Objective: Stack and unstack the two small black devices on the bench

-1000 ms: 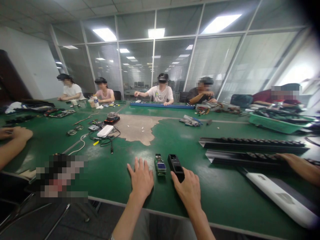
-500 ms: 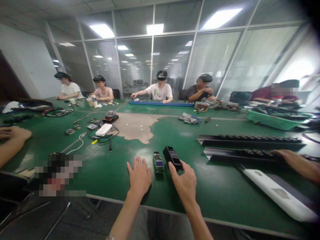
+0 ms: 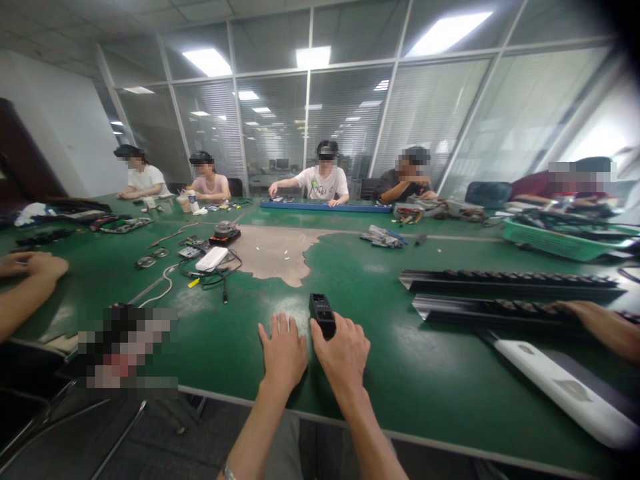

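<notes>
My right hand (image 3: 343,350) grips a black rectangular plastic housing (image 3: 321,313) with cut-outs in its top face, thumb on the near left and fingers on the right. The housing stands over the spot where a small circuit board module with a screen lay; that module is hidden now. Just left of it, my left hand (image 3: 284,350) lies flat on the green table (image 3: 225,353), fingers spread and holding nothing.
A white box with black cables (image 3: 212,259) lies to the left ahead. Two long black rails (image 3: 465,307) and a white-and-grey device (image 3: 555,380) are on the right, with another person's hand (image 3: 595,320) on the nearer rail. A green basket (image 3: 560,243) stands beyond. Several people sit around the table.
My right hand has moved left with the black housing, bringing it over the circuit board module and covering it. My left hand stays flat on the table.
</notes>
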Tool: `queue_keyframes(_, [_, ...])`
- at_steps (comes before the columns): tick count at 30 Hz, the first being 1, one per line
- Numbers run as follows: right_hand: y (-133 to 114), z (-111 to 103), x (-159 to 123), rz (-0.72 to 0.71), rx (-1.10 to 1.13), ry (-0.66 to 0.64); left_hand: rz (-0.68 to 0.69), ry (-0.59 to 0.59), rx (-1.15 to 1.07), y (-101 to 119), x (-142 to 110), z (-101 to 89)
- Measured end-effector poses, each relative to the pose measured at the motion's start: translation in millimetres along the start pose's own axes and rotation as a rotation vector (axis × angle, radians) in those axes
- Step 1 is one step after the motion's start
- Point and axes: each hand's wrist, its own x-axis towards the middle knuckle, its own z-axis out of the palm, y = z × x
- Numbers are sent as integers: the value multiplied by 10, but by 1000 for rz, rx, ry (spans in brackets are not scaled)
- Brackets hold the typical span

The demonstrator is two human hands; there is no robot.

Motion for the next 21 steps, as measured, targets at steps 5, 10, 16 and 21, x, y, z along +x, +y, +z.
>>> queue_keyframes(5, [0,31,-29,-12,-39,-13,3,1,4,-8,1,6])
queue_keyframes(10, [52,94,-117,-7,-66,-47,9,1,11,-9,-4,13])
queue_keyframes(16, [169,131,-171,-8,-74,-137,27,14,21,-12,-12,20])
queue_keyframes(21, [246,148,-111,-30,-1,-129,26,19,29,-1,-7,15])
